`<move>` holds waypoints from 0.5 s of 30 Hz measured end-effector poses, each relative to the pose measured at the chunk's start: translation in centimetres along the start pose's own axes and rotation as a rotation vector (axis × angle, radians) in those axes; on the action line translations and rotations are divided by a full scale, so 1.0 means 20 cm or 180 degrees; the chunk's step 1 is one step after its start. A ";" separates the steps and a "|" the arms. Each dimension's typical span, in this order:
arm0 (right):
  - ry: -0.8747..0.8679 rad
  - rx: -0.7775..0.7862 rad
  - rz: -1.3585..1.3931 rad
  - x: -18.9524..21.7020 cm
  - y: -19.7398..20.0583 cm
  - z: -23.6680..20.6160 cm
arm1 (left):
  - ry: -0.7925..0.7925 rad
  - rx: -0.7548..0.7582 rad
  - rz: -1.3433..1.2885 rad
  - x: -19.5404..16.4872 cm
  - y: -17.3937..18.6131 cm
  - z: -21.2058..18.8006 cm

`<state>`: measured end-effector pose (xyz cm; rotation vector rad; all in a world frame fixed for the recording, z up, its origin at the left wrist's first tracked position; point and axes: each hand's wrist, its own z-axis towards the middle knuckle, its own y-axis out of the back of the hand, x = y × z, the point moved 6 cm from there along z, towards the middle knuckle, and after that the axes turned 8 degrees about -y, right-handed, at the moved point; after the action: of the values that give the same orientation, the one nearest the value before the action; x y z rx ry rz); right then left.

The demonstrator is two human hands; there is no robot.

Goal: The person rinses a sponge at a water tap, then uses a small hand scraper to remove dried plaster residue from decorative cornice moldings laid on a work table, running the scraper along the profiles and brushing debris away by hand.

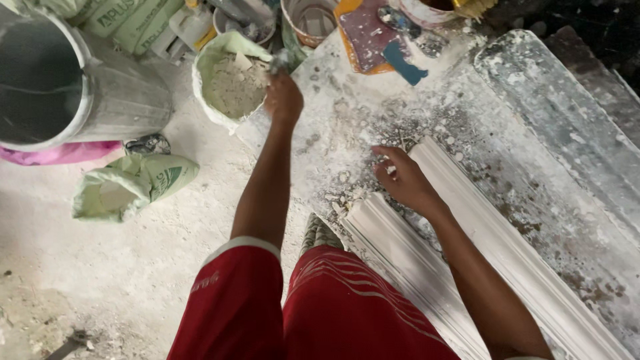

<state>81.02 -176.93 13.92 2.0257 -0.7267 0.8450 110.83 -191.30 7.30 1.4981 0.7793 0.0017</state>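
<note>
My left hand reaches out to the rim of an open pale green bag of white powder and chunks, closed around a small grey tool whose tip shows above my fist. My right hand rests with fingers spread on the plaster-spattered board, at the top end of two long white moulded plaster strips that run down to the lower right. Crumbs of dry plaster lie around that hand. My red shorts fill the bottom middle.
A large metal drum stands at the upper left over a pink sheet. A second green bag lies on its side on the dusty floor. Buckets, a bottle and a paint-stained board crowd the top edge. A long plaster-coated mould lies at right.
</note>
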 end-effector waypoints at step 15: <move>-0.0576 -0.0146 0.0680 -0.22 -0.10 -0.10 | -0.2184 0.0791 0.0422 -0.24 -0.20 -0.57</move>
<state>79.20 -173.38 10.65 2.0256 -1.0698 0.7626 100.06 -183.91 7.42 1.6359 0.1270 -0.5001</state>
